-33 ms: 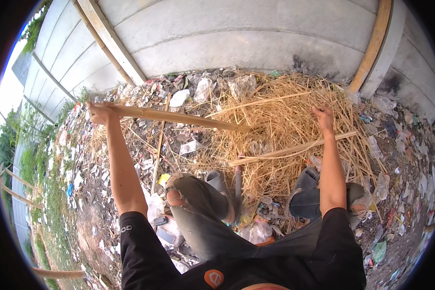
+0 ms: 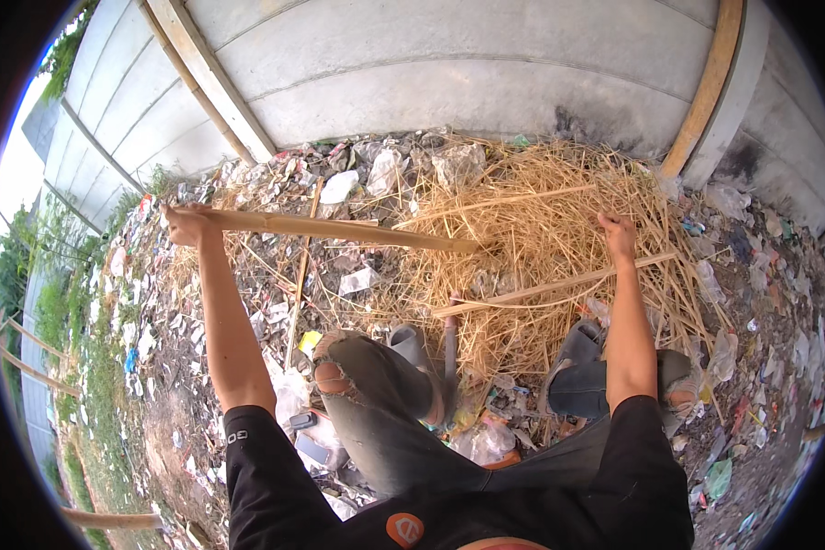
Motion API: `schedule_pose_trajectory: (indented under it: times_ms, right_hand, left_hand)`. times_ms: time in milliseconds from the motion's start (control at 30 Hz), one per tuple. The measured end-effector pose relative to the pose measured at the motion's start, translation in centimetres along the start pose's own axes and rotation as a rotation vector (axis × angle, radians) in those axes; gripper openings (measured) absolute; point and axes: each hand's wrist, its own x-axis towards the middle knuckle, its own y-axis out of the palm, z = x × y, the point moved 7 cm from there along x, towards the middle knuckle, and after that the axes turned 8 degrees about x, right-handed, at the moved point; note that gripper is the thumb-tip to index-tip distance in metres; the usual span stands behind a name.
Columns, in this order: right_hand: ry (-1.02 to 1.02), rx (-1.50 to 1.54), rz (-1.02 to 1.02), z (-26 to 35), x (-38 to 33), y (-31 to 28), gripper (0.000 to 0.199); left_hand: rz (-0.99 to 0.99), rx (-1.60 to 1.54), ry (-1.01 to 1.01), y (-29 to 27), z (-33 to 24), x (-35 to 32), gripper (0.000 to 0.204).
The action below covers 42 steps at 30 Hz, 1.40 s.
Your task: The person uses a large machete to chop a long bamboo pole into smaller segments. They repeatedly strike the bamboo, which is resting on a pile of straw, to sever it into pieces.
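My left hand [image 2: 188, 225] is closed round the left end of a bamboo strip [image 2: 339, 229]. This strip slopes slightly down to the right, its far end over a heap of straw-like bamboo shavings [image 2: 522, 257]. My right hand [image 2: 620, 236] hangs above the heap's right side with fingers curled. Whatever it holds, if anything, is too small to make out. Below it, a split bamboo slat [image 2: 559, 289] lies across the shavings. Another thin slat [image 2: 504, 207] rests farther back. Beside my left boot stands a dark, rod-like piece [image 2: 451, 353], its kind unclear.
Scattered plastic litter [image 2: 357, 280] covers the ground around my boots [image 2: 582, 348]. A phone-like flat object [image 2: 313, 448] lies by my left leg. Behind the heap rises a concrete panel wall [image 2: 449, 92], with wooden posts [image 2: 706, 92] against it. Greenery [image 2: 60, 312] grows at left.
My left hand and its end of the bamboo strip have dropped slightly. My right hand has also lowered a little, fingers still curled.
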Motion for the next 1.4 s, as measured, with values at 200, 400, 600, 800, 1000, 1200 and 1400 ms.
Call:
schedule_pose_trajectory:
  times_ms: [200,400,600,800,1000,1200,1400]
  right_hand:
    - [0.252,-0.322,-0.355,-9.3,-2.7,-11.0,0.044]
    - [0.075,-0.338,-0.446,-7.3,-1.8,-15.3,0.046]
    - [0.057,-0.658,-0.098,3.5,1.3,1.2,0.051]
    - [-0.141,-0.292,0.400,5.5,-10.0,20.9,0.011]
    - [-0.177,-0.824,0.986,-8.6,-25.8,31.5,0.031]
    - [-0.302,-1.007,1.157,-17.5,-27.6,36.0,0.053]
    - [-0.349,-1.222,1.357,-22.2,-27.5,37.6,0.067]
  left_hand:
    - [-0.101,0.120,0.029,-12.1,0.5,12.5,0.054]
    - [0.016,-0.045,-0.029,-15.5,-0.4,17.6,0.059]
    - [0.074,-0.033,0.115,-11.7,-5.9,18.4,0.057]
    - [0.161,-0.172,0.329,2.6,-16.3,-4.4,0.037]
    - [0.534,-0.086,0.456,10.4,-16.2,-15.8,0.042]
    - [0.713,-0.046,0.495,15.4,-10.6,-21.7,0.047]
    - [0.647,0.024,0.577,17.7,-9.7,-19.7,0.046]
